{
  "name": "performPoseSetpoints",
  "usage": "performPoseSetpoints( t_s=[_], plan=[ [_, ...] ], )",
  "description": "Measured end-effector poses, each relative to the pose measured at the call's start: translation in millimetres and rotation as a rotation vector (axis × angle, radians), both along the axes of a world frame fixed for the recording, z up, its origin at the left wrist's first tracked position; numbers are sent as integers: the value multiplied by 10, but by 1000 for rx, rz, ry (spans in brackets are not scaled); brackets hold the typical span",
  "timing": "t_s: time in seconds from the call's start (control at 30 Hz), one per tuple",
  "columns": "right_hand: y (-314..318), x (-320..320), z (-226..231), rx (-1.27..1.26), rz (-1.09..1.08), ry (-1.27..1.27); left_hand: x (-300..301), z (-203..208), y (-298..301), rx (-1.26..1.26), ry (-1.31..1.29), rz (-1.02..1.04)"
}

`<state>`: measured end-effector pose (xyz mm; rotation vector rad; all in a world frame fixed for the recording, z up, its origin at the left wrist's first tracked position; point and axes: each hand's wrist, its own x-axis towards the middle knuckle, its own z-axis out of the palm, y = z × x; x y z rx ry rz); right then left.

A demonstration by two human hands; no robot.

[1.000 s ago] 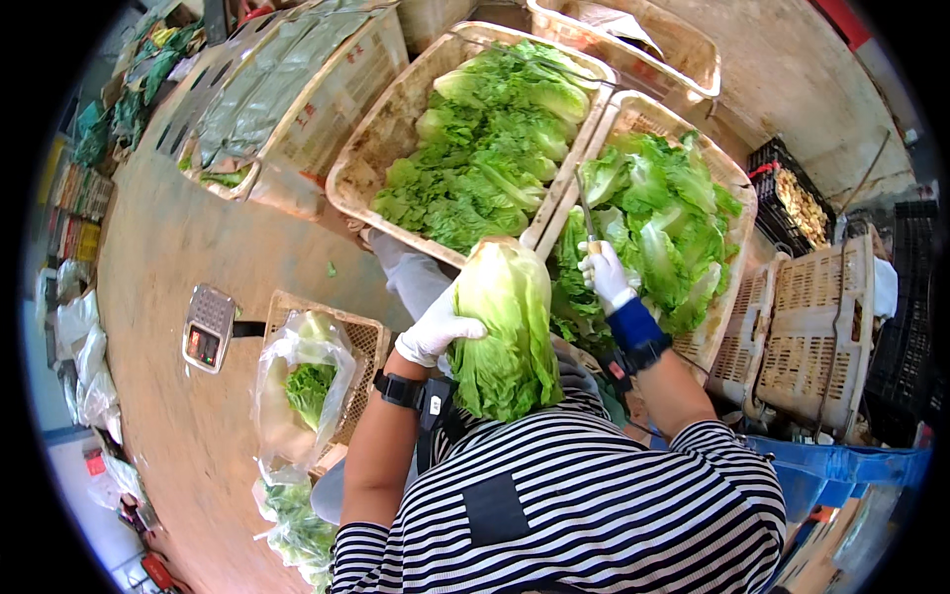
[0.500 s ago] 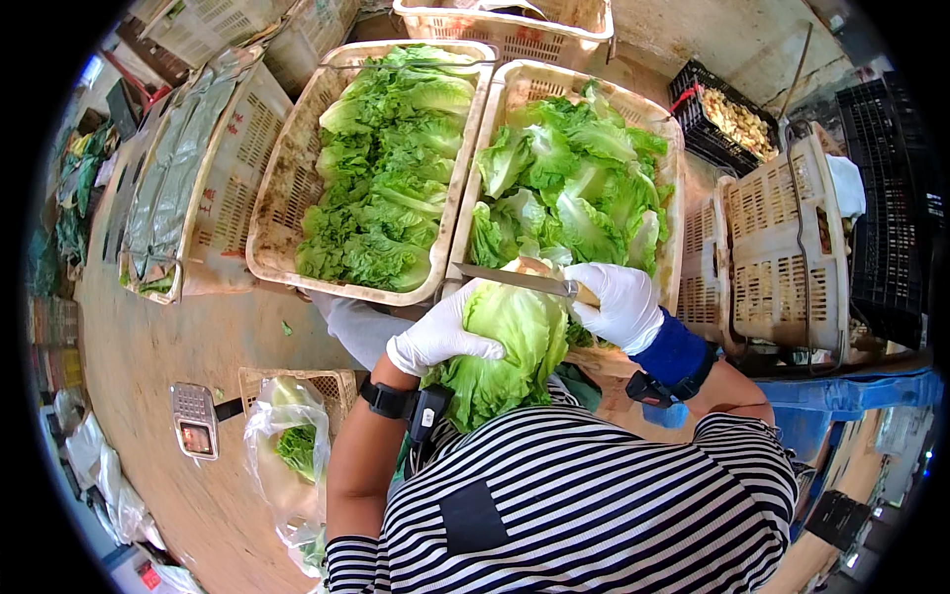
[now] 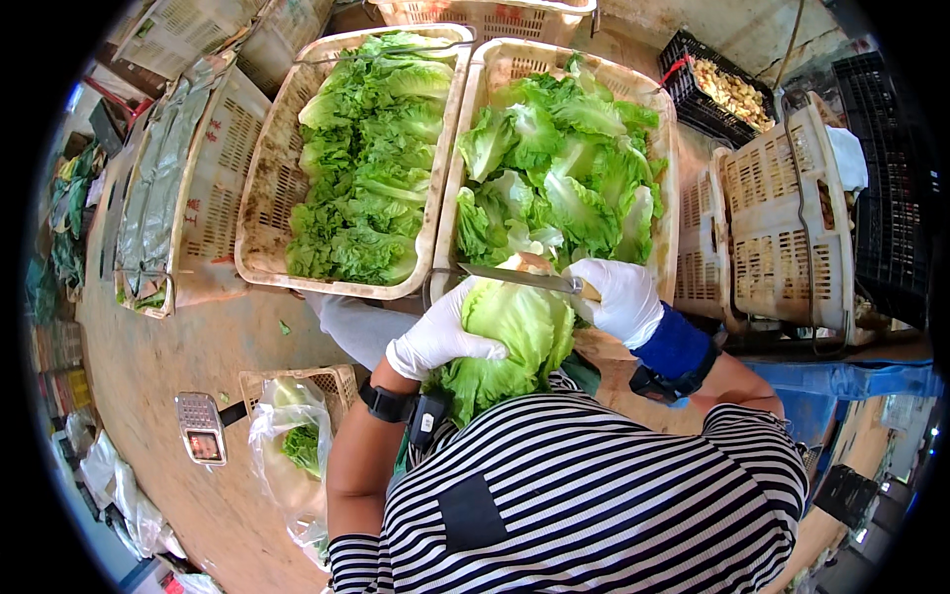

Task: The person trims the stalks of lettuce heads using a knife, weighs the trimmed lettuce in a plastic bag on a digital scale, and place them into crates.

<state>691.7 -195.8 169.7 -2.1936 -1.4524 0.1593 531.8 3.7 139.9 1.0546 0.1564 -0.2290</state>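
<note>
A head of lettuce rests against my front, its cut stem end pointing away from me. My left hand, in a white glove, is wrapped round its left side. In my gloved right hand is a knife, gripped by its light handle. The blade lies across the lettuce near the stem end, its tip toward the left. Just beyond stands a crate of loose lettuce leaves. A second crate, to its left, holds lettuce heads in rows.
Stacked crates rise at the right, near a black crate of pale scraps. A covered crate stands at the left. A scale display and a plastic bag with greens are at the lower left.
The view has shifted slightly, so the crates sit a little higher and further left. Both hands keep their hold, and the knife blade stays across the lettuce near its stem.
</note>
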Motion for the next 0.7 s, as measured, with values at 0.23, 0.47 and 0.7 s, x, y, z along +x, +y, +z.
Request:
performPoseSetpoints(
  t_s=[0.23, 0.47, 0.7],
  plan=[
    [-753, 472, -592, -696, -523, 214, -93, 82, 24, 67, -182, 61],
    [-94, 302, -319, 423, -435, 949, -10, -92, 225, -9, 60, 221],
    [533, 13, -944, 86, -234, 1586, -218, -147, 347, -402, 353, 479]
  ],
)
